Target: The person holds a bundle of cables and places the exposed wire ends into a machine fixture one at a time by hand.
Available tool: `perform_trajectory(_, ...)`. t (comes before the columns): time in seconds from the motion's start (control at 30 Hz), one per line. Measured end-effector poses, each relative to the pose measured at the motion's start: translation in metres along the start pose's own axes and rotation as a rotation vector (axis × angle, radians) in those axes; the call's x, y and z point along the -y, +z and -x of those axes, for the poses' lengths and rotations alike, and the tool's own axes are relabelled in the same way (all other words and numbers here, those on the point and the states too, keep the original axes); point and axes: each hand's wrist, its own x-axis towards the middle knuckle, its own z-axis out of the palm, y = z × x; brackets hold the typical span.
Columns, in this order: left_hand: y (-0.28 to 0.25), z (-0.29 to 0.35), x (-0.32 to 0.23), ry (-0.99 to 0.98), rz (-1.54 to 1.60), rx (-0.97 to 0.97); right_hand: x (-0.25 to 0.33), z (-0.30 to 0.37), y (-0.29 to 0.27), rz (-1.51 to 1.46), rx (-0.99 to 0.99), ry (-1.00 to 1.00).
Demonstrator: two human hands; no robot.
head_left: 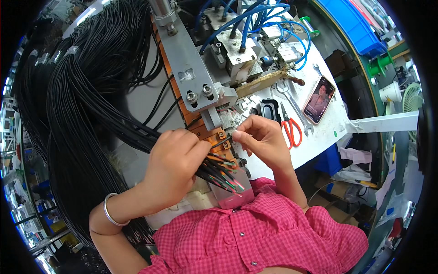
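My left hand (172, 165) is closed round a bundle of thin black cables (219, 170). Their stripped ends, with coloured inner wires, stick out past my fingers toward my chest. Just right of it, my right hand (267, 142) has thumb and forefinger pinched together at the tip of a single black cable (223, 142). This cable runs from the left hand over an orange-brown metal fixture (214, 135) with small bolted blocks. Directly beyond my fingers stands the steel press head (211, 118) of a bench machine. What lies between my right fingertips is mostly hidden.
A great mass of black cables (68, 118) hangs at the left. Blue air hoses (264, 10) top the machine. On the white table (328, 134) lie red-handled scissors (291, 130), a wrench (292, 101), a phone (319, 99) and small metal pieces (235, 116).
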Motion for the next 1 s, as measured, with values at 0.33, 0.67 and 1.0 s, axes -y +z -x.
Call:
perform_trajectory(0.33,-0.002,0.001,-0.001,-0.054,-0.049,0.072,0.012,-0.010,-0.010,-0.084,0.277,0.230)
perform_trajectory(0.67,-0.027,-0.001,0.001,-0.121,-0.055,0.280,0.004,0.004,-0.002,-0.022,-0.010,0.047)
perform_trajectory(1.0,-0.007,0.002,-0.003,-0.142,0.087,0.095,0.010,0.008,0.007,-0.130,0.063,-0.122)
